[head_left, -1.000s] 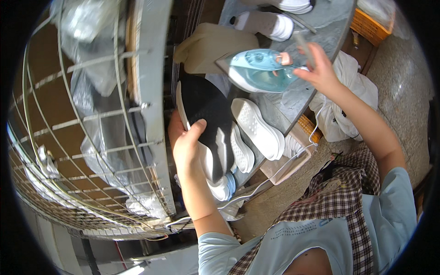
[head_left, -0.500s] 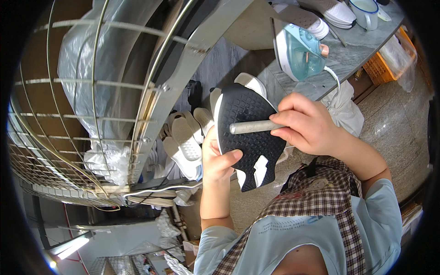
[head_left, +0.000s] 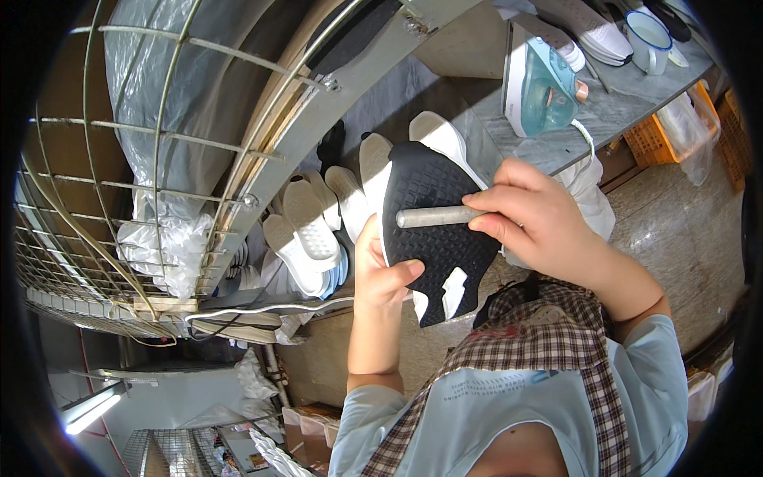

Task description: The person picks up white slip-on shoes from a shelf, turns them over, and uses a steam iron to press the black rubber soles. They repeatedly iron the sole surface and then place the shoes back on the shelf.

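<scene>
A shoe sole [head_left: 433, 187] with a black, cross-textured underside and white edging is held up in front of me. My left hand [head_left: 381, 266] grips its left edge, thumb pressed on the black face and the other fingers hidden behind. Between the thumb and fingers of my right hand [head_left: 528, 215] is a grey cylindrical rod [head_left: 433, 216]. The rod lies across the black underside, its free end pointing left and seeming to touch it. Behind the held sole stand several white soles [head_left: 314, 222] on the bench.
A teal steam iron [head_left: 544, 87] stands on the grey marbled table [head_left: 485, 119] at the far right, near a white enamel mug [head_left: 648, 48] and shoes [head_left: 592, 32]. A wire mesh guard [head_left: 163, 143] rises close on the left. An orange crate [head_left: 664, 131] sits beyond the table's edge.
The surroundings have shifted in the picture as my head turned slightly. Both hands keep their hold on the sole and the rod, with the rod still across the black underside.
</scene>
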`<state>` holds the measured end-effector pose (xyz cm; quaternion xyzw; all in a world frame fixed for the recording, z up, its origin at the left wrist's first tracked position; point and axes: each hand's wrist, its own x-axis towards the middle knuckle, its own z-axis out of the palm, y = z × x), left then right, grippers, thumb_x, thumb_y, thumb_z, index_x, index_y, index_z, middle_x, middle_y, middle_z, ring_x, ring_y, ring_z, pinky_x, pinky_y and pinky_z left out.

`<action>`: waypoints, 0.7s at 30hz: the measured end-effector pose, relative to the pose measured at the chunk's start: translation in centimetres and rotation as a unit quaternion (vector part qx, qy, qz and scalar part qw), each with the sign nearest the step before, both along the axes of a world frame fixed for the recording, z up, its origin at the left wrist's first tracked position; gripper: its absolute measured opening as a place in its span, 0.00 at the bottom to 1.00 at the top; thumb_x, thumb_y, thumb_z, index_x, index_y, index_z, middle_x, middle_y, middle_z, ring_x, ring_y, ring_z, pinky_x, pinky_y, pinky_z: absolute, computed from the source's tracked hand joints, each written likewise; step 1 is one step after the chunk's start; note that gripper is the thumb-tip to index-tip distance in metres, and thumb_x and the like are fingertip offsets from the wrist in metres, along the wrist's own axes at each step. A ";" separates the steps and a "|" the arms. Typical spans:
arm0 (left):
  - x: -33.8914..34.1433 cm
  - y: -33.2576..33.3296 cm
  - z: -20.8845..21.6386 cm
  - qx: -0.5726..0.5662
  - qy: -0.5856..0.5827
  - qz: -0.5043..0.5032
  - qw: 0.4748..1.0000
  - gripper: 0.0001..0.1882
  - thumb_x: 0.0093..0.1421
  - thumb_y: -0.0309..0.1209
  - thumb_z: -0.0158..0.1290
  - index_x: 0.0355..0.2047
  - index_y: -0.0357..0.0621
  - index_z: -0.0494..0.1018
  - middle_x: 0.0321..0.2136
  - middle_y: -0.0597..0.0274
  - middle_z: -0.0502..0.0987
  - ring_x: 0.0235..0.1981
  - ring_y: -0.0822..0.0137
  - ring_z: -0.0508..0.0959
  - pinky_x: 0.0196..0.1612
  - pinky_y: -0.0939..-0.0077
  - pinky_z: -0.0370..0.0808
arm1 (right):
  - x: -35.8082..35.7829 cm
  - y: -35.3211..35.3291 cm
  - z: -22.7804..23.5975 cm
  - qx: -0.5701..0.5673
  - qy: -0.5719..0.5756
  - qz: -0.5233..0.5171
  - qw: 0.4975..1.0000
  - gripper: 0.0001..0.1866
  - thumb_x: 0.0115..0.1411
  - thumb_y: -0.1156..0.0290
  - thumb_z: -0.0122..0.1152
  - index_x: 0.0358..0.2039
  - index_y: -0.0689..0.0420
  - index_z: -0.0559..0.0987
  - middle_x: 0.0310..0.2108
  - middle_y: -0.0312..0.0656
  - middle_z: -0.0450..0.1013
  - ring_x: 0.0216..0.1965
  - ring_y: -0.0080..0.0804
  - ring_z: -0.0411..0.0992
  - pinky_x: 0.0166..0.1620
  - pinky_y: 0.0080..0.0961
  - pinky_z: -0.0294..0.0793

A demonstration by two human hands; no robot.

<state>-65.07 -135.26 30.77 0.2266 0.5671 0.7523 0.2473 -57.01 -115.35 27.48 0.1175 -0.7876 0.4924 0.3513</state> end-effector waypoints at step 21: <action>0.7 -0.7 -2.1 0.090 -0.022 -0.028 0.995 0.34 0.39 0.24 0.60 0.49 0.26 0.64 0.43 0.46 0.74 0.43 0.57 0.77 0.50 0.66 0.72 | -1.6 1.3 1.8 0.004 -0.074 0.139 0.987 0.11 0.55 0.67 0.60 0.23 0.60 0.70 0.24 0.40 0.64 0.28 0.36 0.64 0.31 0.29 0.64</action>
